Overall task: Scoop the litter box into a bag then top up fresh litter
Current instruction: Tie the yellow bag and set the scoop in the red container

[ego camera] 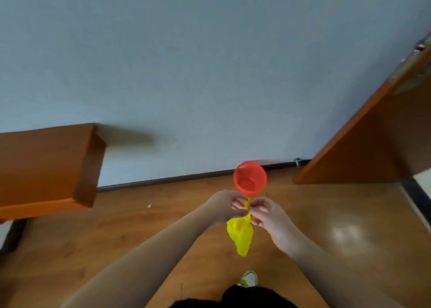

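Both hands meet in the middle, out in front of the person. The left hand point(224, 206) and the right hand point(265, 214) each pinch the twisted neck of a small yellow bag point(240, 234) – fingers curled tight on it, so both grips are grasping the bag. The fingertips of the two hands are close together, almost touching. The full part of the bag hangs down below the hands, above the wooden floor point(130, 233).

Just past the hands a red basket-like bin point(250, 179) stands on the floor, by the wall point(210, 62), its open top facing up.

Off to the left is a brown wooden tabletop point(44, 165) – seen from above. On the right a brown door point(363, 144) stands open. Near the bottom edge a pale shoe point(249, 278) shows.
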Tool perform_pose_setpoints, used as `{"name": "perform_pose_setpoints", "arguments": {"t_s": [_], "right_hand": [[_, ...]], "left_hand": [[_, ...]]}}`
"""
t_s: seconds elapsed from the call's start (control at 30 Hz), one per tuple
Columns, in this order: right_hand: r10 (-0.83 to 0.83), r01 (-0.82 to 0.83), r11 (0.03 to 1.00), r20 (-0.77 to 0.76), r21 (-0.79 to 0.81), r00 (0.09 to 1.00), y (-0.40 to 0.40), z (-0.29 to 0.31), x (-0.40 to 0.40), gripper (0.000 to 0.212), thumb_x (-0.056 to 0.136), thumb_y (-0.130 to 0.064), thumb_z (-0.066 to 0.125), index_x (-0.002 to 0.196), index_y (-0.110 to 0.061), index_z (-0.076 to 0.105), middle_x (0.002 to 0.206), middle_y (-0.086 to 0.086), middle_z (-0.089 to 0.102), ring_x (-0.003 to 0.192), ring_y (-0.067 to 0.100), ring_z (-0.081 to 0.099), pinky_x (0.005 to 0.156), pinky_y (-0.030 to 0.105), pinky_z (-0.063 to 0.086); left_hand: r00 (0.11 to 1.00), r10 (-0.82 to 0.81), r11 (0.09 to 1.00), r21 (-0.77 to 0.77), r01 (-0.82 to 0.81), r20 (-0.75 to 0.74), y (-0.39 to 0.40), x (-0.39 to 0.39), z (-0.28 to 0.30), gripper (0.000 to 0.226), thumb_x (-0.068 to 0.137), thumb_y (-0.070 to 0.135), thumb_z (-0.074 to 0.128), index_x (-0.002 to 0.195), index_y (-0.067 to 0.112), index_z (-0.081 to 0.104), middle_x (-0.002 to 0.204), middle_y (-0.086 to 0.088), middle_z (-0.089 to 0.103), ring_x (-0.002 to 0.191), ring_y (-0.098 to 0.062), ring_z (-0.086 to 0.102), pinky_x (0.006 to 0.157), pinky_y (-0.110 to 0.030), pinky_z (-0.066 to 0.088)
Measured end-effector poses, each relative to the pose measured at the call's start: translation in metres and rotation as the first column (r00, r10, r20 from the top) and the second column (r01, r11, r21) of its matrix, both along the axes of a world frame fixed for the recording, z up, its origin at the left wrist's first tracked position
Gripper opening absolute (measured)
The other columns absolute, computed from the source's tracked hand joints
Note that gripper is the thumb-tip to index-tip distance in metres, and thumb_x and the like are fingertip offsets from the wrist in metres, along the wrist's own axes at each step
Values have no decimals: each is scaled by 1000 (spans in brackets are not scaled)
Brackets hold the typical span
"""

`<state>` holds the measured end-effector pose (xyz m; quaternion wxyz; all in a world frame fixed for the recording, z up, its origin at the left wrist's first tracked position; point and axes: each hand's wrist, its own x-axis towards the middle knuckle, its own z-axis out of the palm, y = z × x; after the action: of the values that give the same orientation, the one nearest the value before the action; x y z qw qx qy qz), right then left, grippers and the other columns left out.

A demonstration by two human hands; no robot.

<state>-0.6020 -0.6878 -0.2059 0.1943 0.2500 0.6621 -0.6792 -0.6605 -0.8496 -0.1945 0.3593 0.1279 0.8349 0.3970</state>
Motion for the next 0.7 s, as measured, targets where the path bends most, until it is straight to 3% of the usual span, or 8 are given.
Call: {"name": "perform_pose_setpoints", "arguments": {"t_s": [0.1,0.2,0.27,0.43,0.53,0.6,0.7], "right_hand": [[-73,88,980,93,-178,993,36,-6,-13,11,99,-5,48,101,-6,58,91,13,63,84,20,62,84,31,50],[-69,95,974,127,-206,989,66,-9,-34,17,102,-8,41,108,-5,56,103,14,64,100,25,61,98,38,46],[-50,74,980,133,-184,990,80,-14,-54,20,103,-11,38,113,-6,55,111,12,64,105,23,61,99,36,44],[-68,80,994,139,-80,988,107,-35,-119,28,105,-19,31,118,-10,54,119,9,60,112,19,56,104,34,40],[-109,114,993,168,-21,980,120,-51,-161,29,105,-20,30,110,-16,58,122,10,59,111,18,55,106,37,39],[-163,165,986,187,6,969,125,-61,-187,28,104,-19,32,102,-20,60,127,13,59,110,20,56,108,41,39],[-236,226,972,236,68,943,132,-70,-223,25,102,-17,36,108,-17,60,127,14,59,112,25,57,95,38,44]], "left_hand": [[1000,20,999,-48,-20,12,40,-17,-14,29,86,25,70,114,17,67,113,0,70,104,-11,64,92,-29,50],[985,122,992,-35,-118,126,70,-38,-30,28,85,22,69,113,15,68,109,-3,71,100,-16,66,77,-24,49],[965,174,985,-18,-174,194,85,-56,-40,27,85,24,68,112,20,68,106,-1,71,98,-18,67,74,-26,48],[944,179,982,3,-187,278,117,-119,-55,28,89,21,62,117,23,63,112,2,67,102,-14,63,84,-28,48],[934,164,985,4,-174,316,132,-163,-72,30,90,20,61,120,22,63,114,-1,67,103,-15,63,91,-33,50],[926,150,988,-9,-157,348,138,-192,-82,29,90,21,59,119,22,63,111,-3,67,101,-15,63,87,-32,52],[883,180,981,-16,-192,434,140,-236,-88,26,95,19,54,120,16,60,114,-9,67,100,-19,64,84,-31,52]]}}
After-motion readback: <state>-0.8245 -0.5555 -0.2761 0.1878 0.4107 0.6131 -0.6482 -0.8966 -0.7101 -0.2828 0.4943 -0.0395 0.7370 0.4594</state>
